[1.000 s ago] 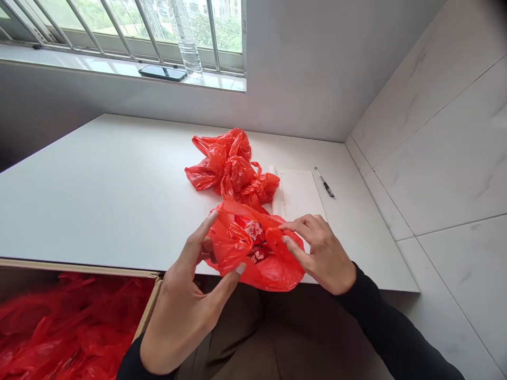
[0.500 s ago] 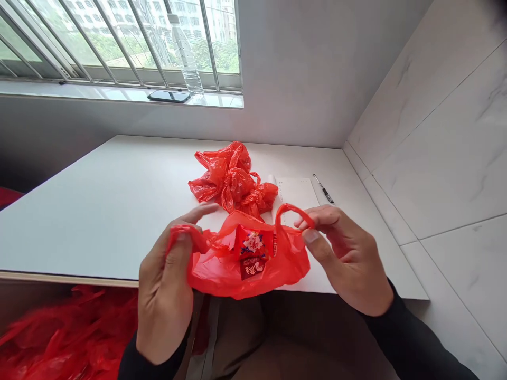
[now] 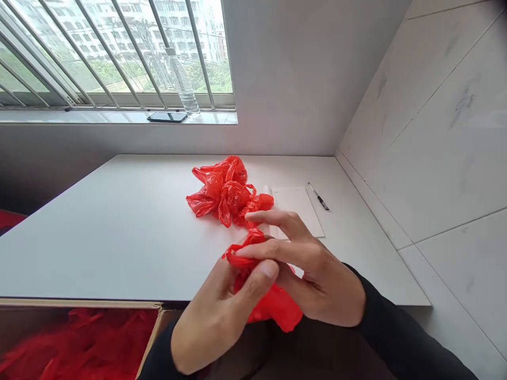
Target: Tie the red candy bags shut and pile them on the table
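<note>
A red plastic bag (image 3: 273, 307) is bunched between both hands at the table's front edge, its handles drawn together at the top. My left hand (image 3: 222, 311) is closed round the gathered neck of the bag from the left, thumb on top. From the right, my right hand (image 3: 309, 269) crosses over it, its fingers closed on the bag's handle loops. What lies inside the bag is hidden now. Just beyond the hands, several knotted red plastic bags (image 3: 222, 190) sit in a pile on the white table (image 3: 119, 227).
An open notebook (image 3: 295, 206) lies right of the pile, with a black pen (image 3: 318, 197) beside it. A cardboard box (image 3: 152, 335) of red bags stands below at the left. On the windowsill are a phone (image 3: 167, 117) and a clear bottle (image 3: 182, 84).
My hands have come together and drawn the bag's handles into a bunch. The bag was held wide, showing red printed packets inside. The view has tilted up slightly.
</note>
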Tool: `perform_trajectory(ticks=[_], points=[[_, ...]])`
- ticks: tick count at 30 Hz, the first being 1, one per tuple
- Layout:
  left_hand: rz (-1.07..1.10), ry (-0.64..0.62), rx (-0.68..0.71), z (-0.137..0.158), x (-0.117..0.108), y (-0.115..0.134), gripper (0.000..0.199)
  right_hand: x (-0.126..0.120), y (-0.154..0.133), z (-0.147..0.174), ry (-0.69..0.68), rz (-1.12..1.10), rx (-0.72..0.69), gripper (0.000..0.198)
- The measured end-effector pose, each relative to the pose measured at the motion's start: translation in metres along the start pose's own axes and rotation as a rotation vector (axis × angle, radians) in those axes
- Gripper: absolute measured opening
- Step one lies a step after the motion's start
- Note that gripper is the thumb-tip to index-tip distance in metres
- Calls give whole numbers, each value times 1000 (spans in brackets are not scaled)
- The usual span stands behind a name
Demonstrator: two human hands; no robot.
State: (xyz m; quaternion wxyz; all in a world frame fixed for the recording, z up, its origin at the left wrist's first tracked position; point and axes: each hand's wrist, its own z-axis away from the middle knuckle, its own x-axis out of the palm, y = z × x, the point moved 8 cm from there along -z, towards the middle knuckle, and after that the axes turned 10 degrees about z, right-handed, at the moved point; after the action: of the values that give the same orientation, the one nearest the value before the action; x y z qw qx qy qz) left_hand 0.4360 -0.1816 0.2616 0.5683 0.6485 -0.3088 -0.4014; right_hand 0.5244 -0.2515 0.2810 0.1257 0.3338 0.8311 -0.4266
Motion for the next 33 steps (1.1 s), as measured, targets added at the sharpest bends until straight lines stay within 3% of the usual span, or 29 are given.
perform_trajectory(ticks=[2,4,9,12,15,17,19,21,22,26,29,33], points=[[73,62,-61,-1,-7,-12,40,6,6,0,-61,-70,5,47],[163,144,-121,-1,-16,-25,45,7,16,0,-33,-113,56,50],[302,103,-215,-2,-16,-37,48,0,29,-2,140,-105,125,18],[413,152,-199,-5,-20,-33,41,-6,24,4,208,-69,115,14],[460,220,-182,-5,-27,-32,25,-1,18,10,146,-13,83,13],[335,165,-159,-5,-27,-29,22,9,21,13,63,-39,83,19],[104,90,-102,-3,-27,-24,18,24,31,13,-33,-105,100,48],[-168,70,33,1,-30,-16,11,39,42,12,-117,-160,121,74],[-306,84,125,3,-31,-11,18,45,48,12,-141,-172,141,76],[-721,224,440,16,-36,-5,46,56,73,14,-136,-275,280,42],[-757,279,559,22,-36,-11,48,63,82,16,-165,-386,318,39],[-735,204,604,24,-31,-15,65,71,84,14,-206,-459,239,27]])
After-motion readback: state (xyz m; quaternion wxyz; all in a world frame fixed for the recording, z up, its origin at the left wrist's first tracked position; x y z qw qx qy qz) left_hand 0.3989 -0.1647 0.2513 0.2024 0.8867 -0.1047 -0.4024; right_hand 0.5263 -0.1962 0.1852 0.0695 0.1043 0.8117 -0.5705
